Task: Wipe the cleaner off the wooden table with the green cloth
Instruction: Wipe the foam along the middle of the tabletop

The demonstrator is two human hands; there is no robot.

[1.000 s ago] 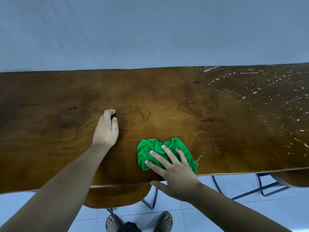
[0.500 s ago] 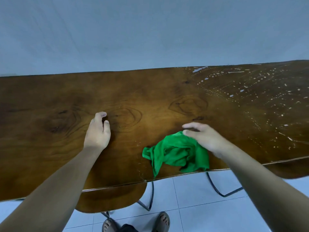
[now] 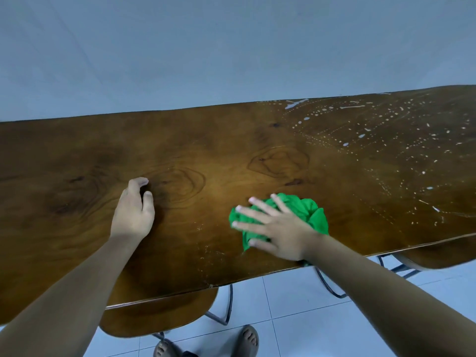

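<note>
The long wooden table point(image 3: 77, 163) runs across the view. A crumpled green cloth point(image 3: 306, 212) lies near its front edge, right of the middle. My right hand point(image 3: 278, 228) presses flat on the cloth with straight, spread fingers that point left. To the left, my left hand point(image 3: 134, 210) rests on the bare wood with loosely curled fingers and holds nothing. White droplets and streaks of cleaner point(image 3: 386, 130) cover the far right part of the tabletop, apart from the cloth.
A pale wall point(image 3: 231, 47) stands right behind the table's far edge. Two wooden chair seats point(image 3: 157, 315) on metal legs sit tucked under the front edge, above a white tiled floor point(image 3: 283, 305). My feet point(image 3: 247, 341) show at the bottom.
My right hand swung the cloth to the right, then came back left and now lies flat on it, fingers pointing left. The left hand stayed put. The view shifted slightly.
</note>
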